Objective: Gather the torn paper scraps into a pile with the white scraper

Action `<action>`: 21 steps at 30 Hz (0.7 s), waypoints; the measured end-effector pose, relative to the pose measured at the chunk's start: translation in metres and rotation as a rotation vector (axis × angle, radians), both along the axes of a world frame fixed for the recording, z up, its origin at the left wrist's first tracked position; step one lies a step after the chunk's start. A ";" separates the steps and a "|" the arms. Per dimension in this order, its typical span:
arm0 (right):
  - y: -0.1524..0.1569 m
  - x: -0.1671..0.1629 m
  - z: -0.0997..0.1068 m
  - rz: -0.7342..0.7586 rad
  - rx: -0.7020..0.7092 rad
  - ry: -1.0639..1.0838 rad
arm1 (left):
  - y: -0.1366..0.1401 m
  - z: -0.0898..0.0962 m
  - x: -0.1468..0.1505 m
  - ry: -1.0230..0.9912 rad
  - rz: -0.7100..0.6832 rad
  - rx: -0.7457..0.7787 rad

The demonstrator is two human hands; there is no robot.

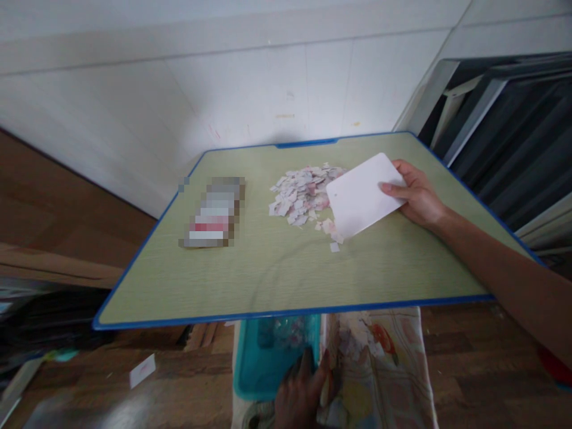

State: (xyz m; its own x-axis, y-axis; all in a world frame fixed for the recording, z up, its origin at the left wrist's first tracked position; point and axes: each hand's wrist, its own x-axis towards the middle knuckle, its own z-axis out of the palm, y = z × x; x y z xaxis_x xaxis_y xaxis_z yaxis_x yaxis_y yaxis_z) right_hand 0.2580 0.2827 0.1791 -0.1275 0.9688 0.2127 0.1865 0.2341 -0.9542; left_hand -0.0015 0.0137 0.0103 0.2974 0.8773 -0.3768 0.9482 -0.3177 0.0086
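My right hand [422,193] grips a flat white card [364,193] with rounded corners and a small hole, thumb on top. The card is tilted, its left edge against a pile of small torn paper scraps [301,193] on the table. A few loose scraps lie at the card's lower corner. Below the table's near edge, my left hand [299,390] closes over the right rim of a teal plastic container [252,387], thumb outside and a finger inside. Blurry small pieces lie in the container. The left hand is dim, so its grip is only partly visible.
The low table [201,286] has a blue edge. A pixelated oblong item [214,211] lies at its left. Under the near edge, a patterned cloth [397,369] bears more scraps. A paper piece [142,370] lies on the wooden floor. Dark panels [513,119] lean at right.
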 end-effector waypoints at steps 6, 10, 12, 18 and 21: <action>0.001 0.000 0.000 -0.022 0.009 -0.011 | -0.001 0.003 0.000 -0.001 -0.006 0.045; -0.001 -0.001 0.000 0.008 -0.013 -0.011 | -0.001 0.002 0.000 0.041 -0.007 0.053; -0.003 -0.002 0.000 0.035 -0.019 0.009 | -0.001 0.003 0.001 0.038 -0.004 0.036; -0.008 -0.005 0.003 0.126 -0.069 -0.005 | 0.000 0.007 0.001 -0.005 0.011 -0.027; -0.010 -0.006 0.005 0.142 -0.069 -0.027 | 0.000 0.007 0.001 0.016 0.000 0.000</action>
